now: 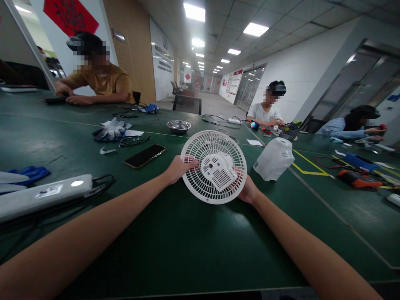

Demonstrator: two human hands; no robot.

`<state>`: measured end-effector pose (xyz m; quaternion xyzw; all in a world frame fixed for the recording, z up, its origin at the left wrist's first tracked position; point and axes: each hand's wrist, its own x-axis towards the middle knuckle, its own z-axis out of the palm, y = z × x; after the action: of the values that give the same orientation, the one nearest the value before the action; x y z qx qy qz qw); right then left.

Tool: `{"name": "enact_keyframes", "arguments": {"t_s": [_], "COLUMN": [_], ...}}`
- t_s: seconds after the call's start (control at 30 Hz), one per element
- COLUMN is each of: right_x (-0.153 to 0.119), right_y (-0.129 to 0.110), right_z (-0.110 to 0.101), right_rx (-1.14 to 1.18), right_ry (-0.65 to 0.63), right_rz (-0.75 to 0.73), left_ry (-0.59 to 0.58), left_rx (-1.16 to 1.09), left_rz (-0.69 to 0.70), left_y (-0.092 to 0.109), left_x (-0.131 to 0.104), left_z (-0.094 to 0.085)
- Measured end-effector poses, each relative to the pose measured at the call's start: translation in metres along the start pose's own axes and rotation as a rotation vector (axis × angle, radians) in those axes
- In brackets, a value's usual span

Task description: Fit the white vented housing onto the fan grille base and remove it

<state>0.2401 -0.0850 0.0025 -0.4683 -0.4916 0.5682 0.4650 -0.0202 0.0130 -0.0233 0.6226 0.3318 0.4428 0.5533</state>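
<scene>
Between my hands is a round white plastic fan grille (193,185), tilted up above the green table, with a slotted hub at its middle. My left hand (181,168) grips its left rim, the thumb lying over the ribs. Behind the lower right side, my right hand (247,188) holds it, most of the fingers hidden by the ribs. A white plastic housing (275,159) with slots stands on the table just right of the grille. To the left of my left hand lies a dark phone (145,156).
A metal bowl (178,126) stands behind the grille. Work gloves (112,130) and a white power strip (46,196) with cables lie left. An orange multimeter (359,179) is at right, near yellow tape (309,171). Several people sit around the green table (200,250).
</scene>
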Motion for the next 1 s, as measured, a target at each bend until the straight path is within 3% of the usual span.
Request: {"name": "enact_keyframes", "arguments": {"t_s": [0.2,0.3,0.4,0.5,0.67,0.77,0.9,1.0], "right_x": [0.012,0.016,0.014,0.012,0.015,0.014,0.003,-0.005], "right_y": [0.01,0.007,-0.001,-0.006,0.0,-0.005,-0.025,-0.035], "right_z": [-0.011,-0.037,-0.067,-0.086,-0.09,-0.085,-0.083,-0.097], "right_rx": [-0.161,-0.391,-0.763,-0.998,-1.136,-1.171,-1.256,-1.252], "right_ry": [0.16,0.385,0.628,0.747,0.728,0.77,0.998,1.227], "right_rz": [-0.222,-0.321,-0.362,-0.396,-0.369,-0.463,-0.661,-0.668], "left_ry": [0.027,0.029,0.03,0.023,0.018,0.002,0.014,0.017], "left_rx": [0.118,0.138,0.11,0.087,0.098,0.098,0.129,0.123], "left_rz": [0.037,0.035,0.015,0.005,-0.031,-0.03,-0.046,-0.059], "left_y": [0.005,0.005,0.003,0.001,0.005,0.009,0.011,0.01], "left_x": [-0.001,-0.002,-0.001,0.0,-0.002,-0.004,-0.005,-0.005], "left_z": [0.002,0.003,0.002,0.002,0.002,0.002,0.003,0.003]}}
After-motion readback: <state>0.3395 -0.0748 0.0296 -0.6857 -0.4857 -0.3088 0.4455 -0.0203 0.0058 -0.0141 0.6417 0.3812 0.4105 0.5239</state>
